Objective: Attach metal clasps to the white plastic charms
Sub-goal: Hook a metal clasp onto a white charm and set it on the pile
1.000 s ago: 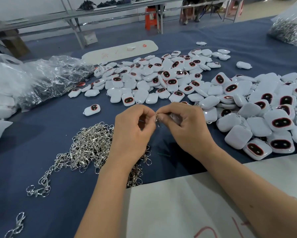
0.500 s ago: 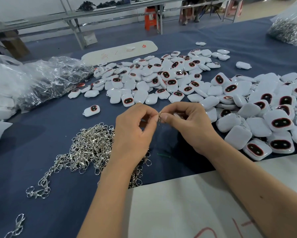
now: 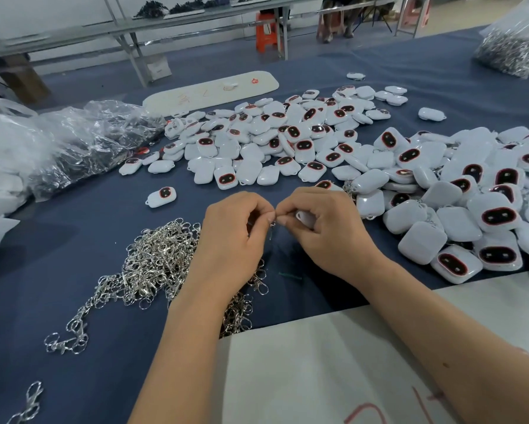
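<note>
While the blue-covered table (image 3: 73, 240) is being overlooked by metal-framed benches (image 3: 134, 32) behind, a white charm (image 3: 303, 217) is being gripped in the right hand (image 3: 327, 231), lower over the cloth than half a second ago. A clasp (image 3: 271, 223) is being pinched by the left hand (image 3: 229, 240). More clasps are being held in a clear bag (image 3: 511, 47).

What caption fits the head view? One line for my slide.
Left hand and right hand join a metal clasp to a white charm, between piled clasps and charms.
</note>
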The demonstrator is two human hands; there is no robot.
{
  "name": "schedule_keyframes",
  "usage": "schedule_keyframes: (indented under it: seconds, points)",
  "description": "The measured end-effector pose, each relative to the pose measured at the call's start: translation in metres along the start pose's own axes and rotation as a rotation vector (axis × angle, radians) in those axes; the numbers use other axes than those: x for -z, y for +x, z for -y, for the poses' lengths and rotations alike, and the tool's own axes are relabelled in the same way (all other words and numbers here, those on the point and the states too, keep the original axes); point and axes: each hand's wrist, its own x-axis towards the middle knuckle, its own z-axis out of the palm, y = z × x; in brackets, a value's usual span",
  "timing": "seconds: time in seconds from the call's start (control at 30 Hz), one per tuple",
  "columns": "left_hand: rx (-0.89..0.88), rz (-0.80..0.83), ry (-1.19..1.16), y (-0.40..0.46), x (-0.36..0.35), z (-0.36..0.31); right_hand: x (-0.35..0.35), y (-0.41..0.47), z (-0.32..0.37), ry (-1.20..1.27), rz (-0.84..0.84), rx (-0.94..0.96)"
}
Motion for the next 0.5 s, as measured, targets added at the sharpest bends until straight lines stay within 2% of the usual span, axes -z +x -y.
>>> schedule_keyframes:
  seconds: [0.2, 0.5]
  points:
    - [0.13, 0.042, -0.16, -0.0008, 0.0001, 0.0015, 0.0001, 0.0005, 0.0, 0.007, -0.025, 0.005]
    - [0.219, 0.05, -0.361, 0.0006, -0.0014, 0.007, 0.0022, 0.0006, 0.0038, 0.031, -0.03, -0.001]
